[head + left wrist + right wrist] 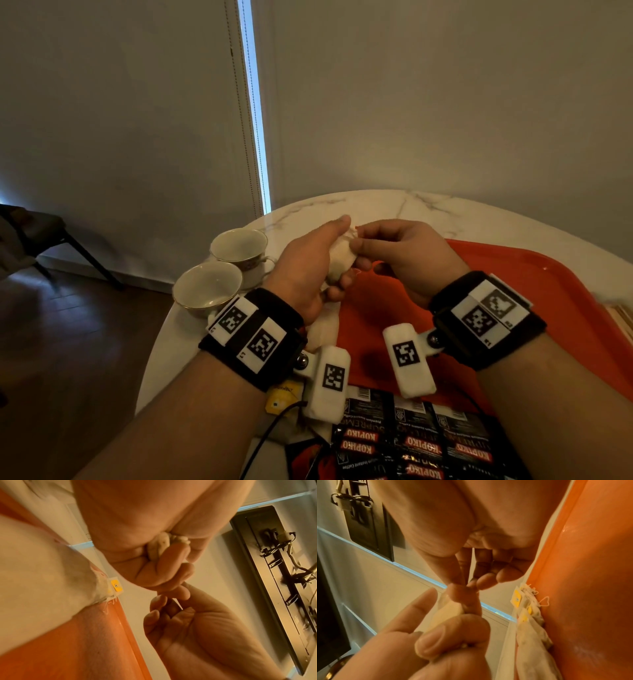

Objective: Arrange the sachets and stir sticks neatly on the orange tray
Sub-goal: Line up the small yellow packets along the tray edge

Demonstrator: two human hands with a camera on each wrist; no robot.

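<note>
My left hand (342, 255) grips a small bundle of white tea bag sachets (339, 265) above the far left corner of the orange tray (513, 274). My right hand (356, 240) meets it from the right. Its thumb and forefinger pinch a thin white string (178, 604) at the top of the bundle. The left wrist view shows the sachets (161, 545) wedged between my curled left fingers. More tea bags with yellow tags (530, 626) lie along the tray's left edge (590, 588). Black Kopiko sachets (411, 442) lie on the tray's near end.
Two empty teacups (239, 246) (207, 291) stand on the marble table (394, 205) left of the tray. A yellow-tagged tea bag (284, 397) lies by the near left edge. Pale wooden sticks (621, 318) show at the right border. A dark chair (34, 240) stands on the floor at left.
</note>
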